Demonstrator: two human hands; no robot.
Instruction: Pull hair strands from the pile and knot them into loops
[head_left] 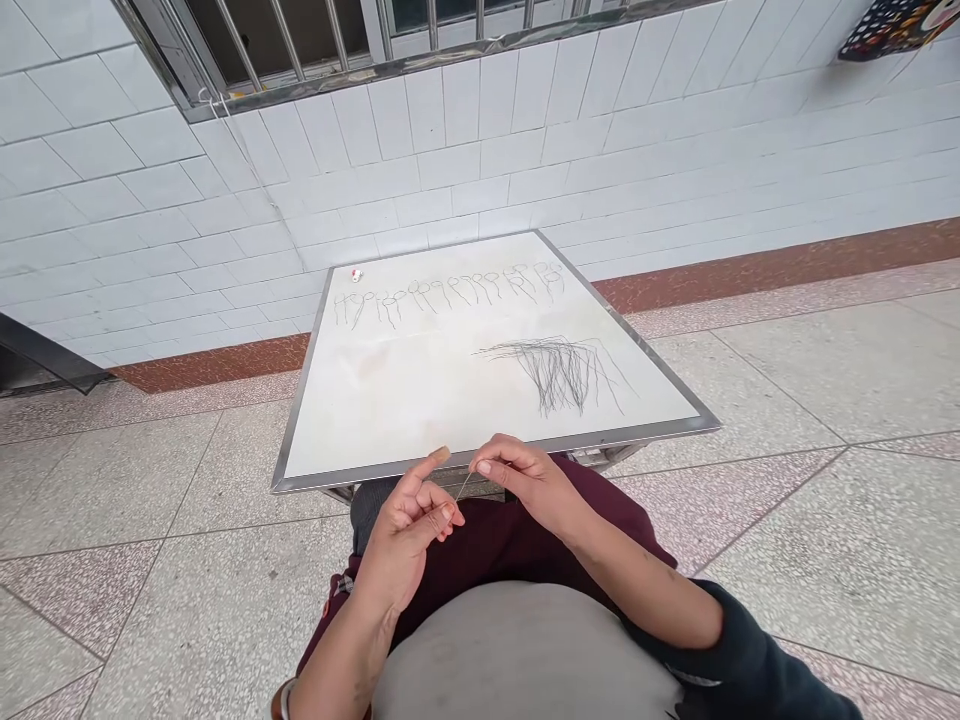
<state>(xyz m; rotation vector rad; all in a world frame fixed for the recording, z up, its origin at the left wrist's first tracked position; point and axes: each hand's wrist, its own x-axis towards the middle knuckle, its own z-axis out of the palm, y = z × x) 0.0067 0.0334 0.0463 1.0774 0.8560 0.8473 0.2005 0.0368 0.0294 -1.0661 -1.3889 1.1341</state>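
Here the left hand (416, 515) pinches a thin strand (464, 486) between the thumb and bent fingers, its forefinger raised and pointing toward the table (375, 420). The right hand (529, 478) has the upper end of the same strand between thumb and forefinger, its other fingers curled in close. The strand slants up from the left hand to the right, short and pale, over the person's lap just in front of the table's near edge; whether it carries a loop is too small to tell.

On the white tabletop, a loose heap of dark strands (559, 375) lies toward the right, beyond the right hand, some ends straggling out to the left and right. Farther back, a row of looped strands (450, 288) stretches across the table, their tails pointing roughly toward the person. A small red and white object (356, 275) sits near the far left corner. Dark red cloth (495, 545) covers the lap, and behind the table stands a white tiled wall (450, 190).
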